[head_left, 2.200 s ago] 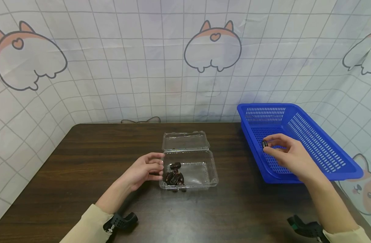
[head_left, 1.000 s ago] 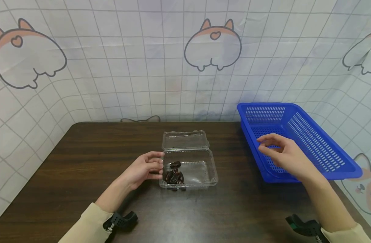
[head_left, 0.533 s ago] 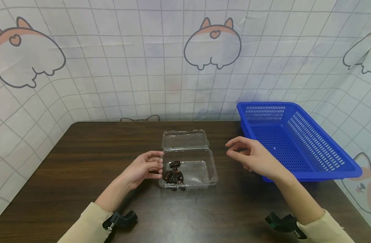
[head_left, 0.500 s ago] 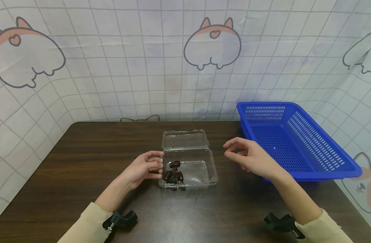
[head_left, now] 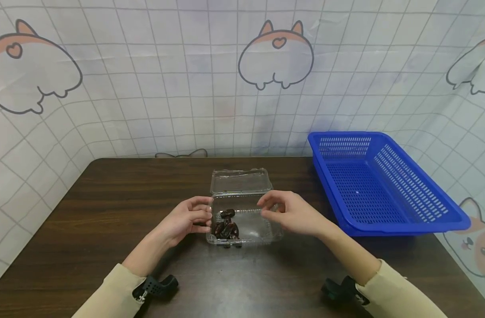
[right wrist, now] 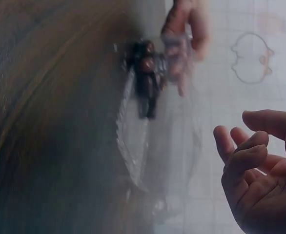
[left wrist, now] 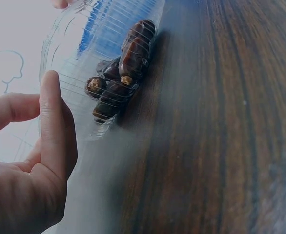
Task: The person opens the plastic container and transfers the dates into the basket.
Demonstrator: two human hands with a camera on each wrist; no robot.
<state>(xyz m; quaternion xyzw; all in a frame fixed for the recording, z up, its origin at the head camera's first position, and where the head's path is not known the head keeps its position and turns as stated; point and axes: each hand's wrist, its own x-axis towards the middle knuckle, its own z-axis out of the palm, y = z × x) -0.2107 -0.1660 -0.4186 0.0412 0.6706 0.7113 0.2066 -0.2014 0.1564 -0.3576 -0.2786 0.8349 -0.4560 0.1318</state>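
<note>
A clear plastic clamshell box [head_left: 258, 227] stands on the table with its lid [head_left: 242, 181] folded back. Several dark, glossy dates [head_left: 227, 227] lie together in its left part; in the left wrist view the dates [left wrist: 133, 58] show through the ribbed wall. My left hand [head_left: 187, 222] rests at the box's left side, fingers extended along the wall, fingertips at the rim. My right hand [head_left: 292, 214] hovers over the box's right part, fingers loosely bent, thumb apart from them and nothing between; the right wrist view shows the same hand [right wrist: 265, 170].
A blue slotted plastic basket [head_left: 323, 176] stands on the right of the table, a small pale spot on its floor. The dark wooden table [head_left: 107, 221] meets a wall covering [head_left: 147, 88] with grid lines and cartoon dogs at the back and sides.
Over the basket, my right hand has let go of a date it was pinching. It has since moved left to the box. My left hand has stayed at the box's side.
</note>
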